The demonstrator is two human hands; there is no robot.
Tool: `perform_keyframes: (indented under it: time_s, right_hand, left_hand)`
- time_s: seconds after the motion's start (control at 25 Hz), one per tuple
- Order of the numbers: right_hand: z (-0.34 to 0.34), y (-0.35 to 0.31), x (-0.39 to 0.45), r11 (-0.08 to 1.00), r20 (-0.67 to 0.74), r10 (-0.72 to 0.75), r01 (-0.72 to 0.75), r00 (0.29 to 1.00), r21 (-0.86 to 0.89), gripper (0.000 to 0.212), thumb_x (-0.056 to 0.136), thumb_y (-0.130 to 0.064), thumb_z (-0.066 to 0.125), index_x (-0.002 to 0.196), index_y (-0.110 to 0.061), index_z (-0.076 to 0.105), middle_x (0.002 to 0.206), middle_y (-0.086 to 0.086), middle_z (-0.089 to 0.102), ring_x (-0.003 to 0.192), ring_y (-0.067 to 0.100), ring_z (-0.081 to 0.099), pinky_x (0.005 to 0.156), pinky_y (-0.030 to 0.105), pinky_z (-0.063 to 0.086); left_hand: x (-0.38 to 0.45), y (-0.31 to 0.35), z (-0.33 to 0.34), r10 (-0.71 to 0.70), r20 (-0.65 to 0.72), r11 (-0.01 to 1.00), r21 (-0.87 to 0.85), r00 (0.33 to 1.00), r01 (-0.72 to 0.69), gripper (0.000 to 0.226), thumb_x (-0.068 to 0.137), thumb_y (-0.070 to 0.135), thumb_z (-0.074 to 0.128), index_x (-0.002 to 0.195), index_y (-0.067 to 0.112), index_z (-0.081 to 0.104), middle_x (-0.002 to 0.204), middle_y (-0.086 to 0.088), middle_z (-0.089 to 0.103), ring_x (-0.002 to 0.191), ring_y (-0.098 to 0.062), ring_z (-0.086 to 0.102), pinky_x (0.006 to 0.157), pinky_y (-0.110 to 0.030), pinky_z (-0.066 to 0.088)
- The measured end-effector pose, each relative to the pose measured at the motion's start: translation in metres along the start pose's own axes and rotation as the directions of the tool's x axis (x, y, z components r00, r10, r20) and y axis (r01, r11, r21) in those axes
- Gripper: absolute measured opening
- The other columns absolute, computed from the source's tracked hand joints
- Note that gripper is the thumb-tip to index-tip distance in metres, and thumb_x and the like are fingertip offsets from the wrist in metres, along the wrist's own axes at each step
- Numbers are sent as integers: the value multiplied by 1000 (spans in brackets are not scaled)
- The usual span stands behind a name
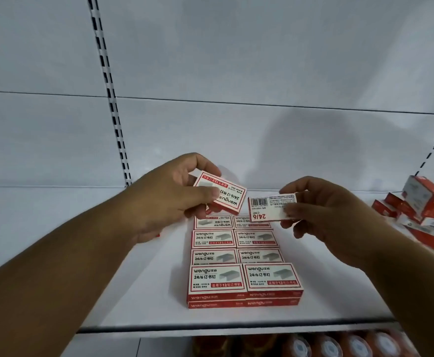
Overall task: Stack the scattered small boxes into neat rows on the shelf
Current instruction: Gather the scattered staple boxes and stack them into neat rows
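boxes of staples sit in two neat columns on the white shelf (339,300) in front of me, red and white, labels up. the stacked rows (241,256) run from the shelf's front edge back toward the wall, four boxes deep in each column as far as i can see, and the front pair shows a second layer underneath. the columns touch each other side by side.

my left hand (169,199) is above the back of the left column, thumb and fingers curled round one staple box (223,195), pinching it by its edges. that box is tilted and turned, its printed face up and reading upside down from where i look. it is off the shelf, just over the rearmost boxes.

my right hand (324,215) holds a second box (271,208) above the back of the right column, thumb on its face and fingers curled behind it. this one shows its barcode side and a red 24/6, also upside down. the two held boxes are near each other but apart.

over on the right end of the shelf lies a loose pile of boxes (421,212), jumbled at odd angles, well apart from the rows. below the shelf edge i can make out blurred red rounded items (326,346); i cannot tell what they are.
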State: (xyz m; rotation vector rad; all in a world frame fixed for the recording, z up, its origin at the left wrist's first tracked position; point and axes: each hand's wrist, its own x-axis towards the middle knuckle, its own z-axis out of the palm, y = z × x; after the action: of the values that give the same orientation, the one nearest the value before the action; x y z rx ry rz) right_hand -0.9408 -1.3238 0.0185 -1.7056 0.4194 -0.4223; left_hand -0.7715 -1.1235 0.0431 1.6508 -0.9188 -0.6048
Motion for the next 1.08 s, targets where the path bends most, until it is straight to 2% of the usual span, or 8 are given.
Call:
perform_keyframes:
  time_s: [0.12,0.24,0.44,0.52,0.64,0.8,0.96,1.08]
  right_hand:
    - [-1,7,-15,991,-52,-96,90,994,-97,18,92,4,57,104,-10,59,95,13,73,69,32,66,56,38,48]
    - [0,10,-19,989,-64,-137,133,989,-66,13,92,1,57,101,-9,59,94,12,74,74,33,67,64,37,57]
    - [8,17,-22,985,17,-157,158,987,-74,16,76,-20,71,84,-9,64,93,12,73,87,23,71,70,28,53]
    - [10,20,-24,987,53,-144,147,988,-60,11,78,-3,72,84,-1,63,100,10,73,96,25,72,83,37,58]
    - [11,21,-26,992,105,-114,119,988,-47,13,80,15,65,88,7,59,100,10,74,98,28,72,82,39,60]
    - [11,23,-24,994,85,-93,98,992,-54,17,79,16,66,91,3,64,102,8,74,98,27,72,84,41,58]
    - [14,21,-27,993,70,-84,89,994,-83,21,81,13,66,95,-2,67,99,7,76,95,24,73,87,41,57]
    - [16,15,-21,997,-22,-81,81,996,9,25,88,12,57,104,-6,65,98,11,74,88,22,73,70,27,59]
  left_hand:
    - [-16,-8,9,-45,19,998,-50,999,46,16,92,0,60,99,13,59,94,-12,74,64,-17,56,58,-24,46]
    - [-25,-17,13,-105,16,992,-67,994,105,23,88,-6,63,101,13,61,96,-8,76,67,-15,63,57,-21,50]
    - [-37,-25,12,-104,-37,993,-53,994,102,26,87,-10,62,105,9,60,95,-7,76,67,-17,67,63,-31,45]
    - [-39,-27,12,-88,-80,996,0,993,88,19,92,-4,59,104,10,62,93,-5,76,65,-17,68,63,-33,43]
    - [-42,-30,16,-103,-125,992,59,987,111,15,94,1,58,101,14,64,90,0,77,60,-15,68,58,-28,46]
    - [-40,-31,17,-117,-194,990,52,974,129,12,93,2,59,98,11,65,87,-2,77,49,-14,60,44,-17,42]
    - [-35,-33,16,-97,-199,988,95,975,118,12,92,5,61,95,14,67,88,-2,77,60,-22,62,52,-22,47]
    - [-31,-30,15,-91,-206,994,34,974,100,14,93,1,58,98,11,66,89,-5,77,61,-21,61,55,-23,47]
